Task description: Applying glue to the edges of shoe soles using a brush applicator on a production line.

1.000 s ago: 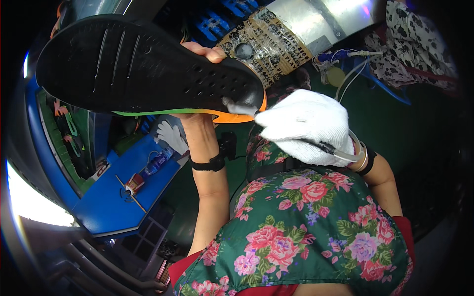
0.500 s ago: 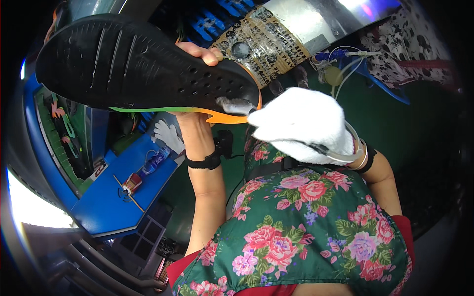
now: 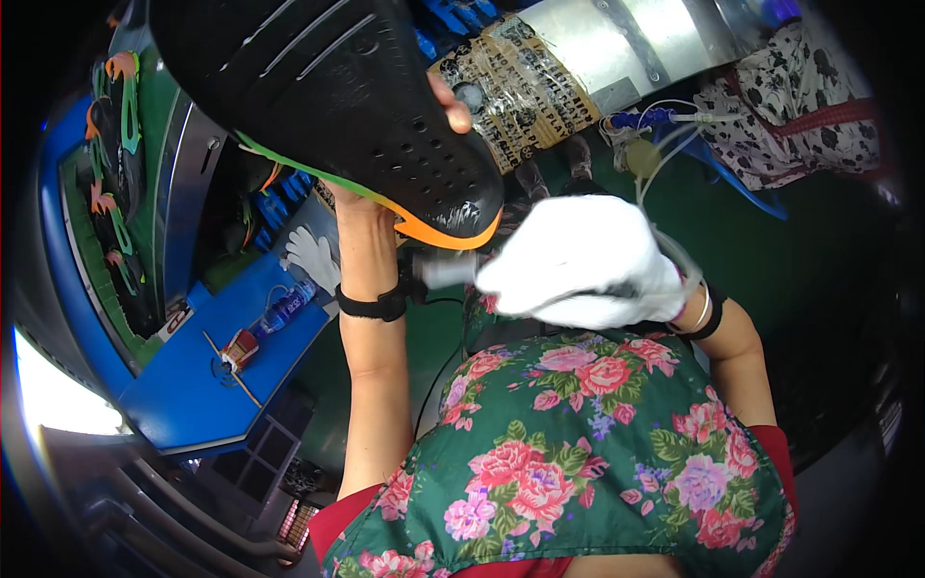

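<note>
my left hand point(image 3: 445, 101) is clenched on a black shoe sole point(image 3: 337, 96) with an orange and green edge, thumb over its rim, forearm raised straight up, sole held overhead. my gloved right hand point(image 3: 583, 262) grasps a small tool point(image 3: 445, 274) just under the sole's heel end, wrist bent inward. lower left, a blue counter point(image 3: 193, 395) carries a white glove point(image 3: 313, 258).

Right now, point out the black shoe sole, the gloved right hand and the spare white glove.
black shoe sole point(image 3: 347, 106), head view, middle of its underside
right hand point(image 3: 578, 260), head view, back of the glove
spare white glove point(image 3: 313, 258), head view, its palm
</note>
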Action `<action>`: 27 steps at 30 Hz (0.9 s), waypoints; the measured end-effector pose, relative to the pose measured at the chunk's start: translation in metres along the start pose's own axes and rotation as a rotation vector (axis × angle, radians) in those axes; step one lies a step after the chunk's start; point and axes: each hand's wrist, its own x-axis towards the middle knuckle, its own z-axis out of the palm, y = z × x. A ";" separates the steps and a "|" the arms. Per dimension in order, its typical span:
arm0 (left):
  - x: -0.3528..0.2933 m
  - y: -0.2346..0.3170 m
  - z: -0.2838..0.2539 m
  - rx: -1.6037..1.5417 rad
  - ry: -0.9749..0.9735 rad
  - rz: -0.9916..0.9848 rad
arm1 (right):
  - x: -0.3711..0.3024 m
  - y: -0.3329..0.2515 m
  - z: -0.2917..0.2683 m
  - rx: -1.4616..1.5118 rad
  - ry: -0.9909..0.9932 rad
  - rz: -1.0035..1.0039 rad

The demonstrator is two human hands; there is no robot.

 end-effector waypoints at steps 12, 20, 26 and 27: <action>0.004 0.007 0.004 -0.050 0.088 -0.294 | 0.010 0.015 -0.015 0.229 -0.133 0.017; 0.011 0.007 0.017 -0.162 0.224 -0.463 | 0.004 0.024 -0.009 -0.158 -0.237 -0.074; 0.004 0.000 -0.007 -0.087 0.621 -0.635 | 0.008 0.026 -0.020 -0.272 -0.287 -0.103; 0.008 0.001 0.002 0.106 0.494 -0.708 | 0.003 0.026 -0.017 -0.268 -0.352 -0.095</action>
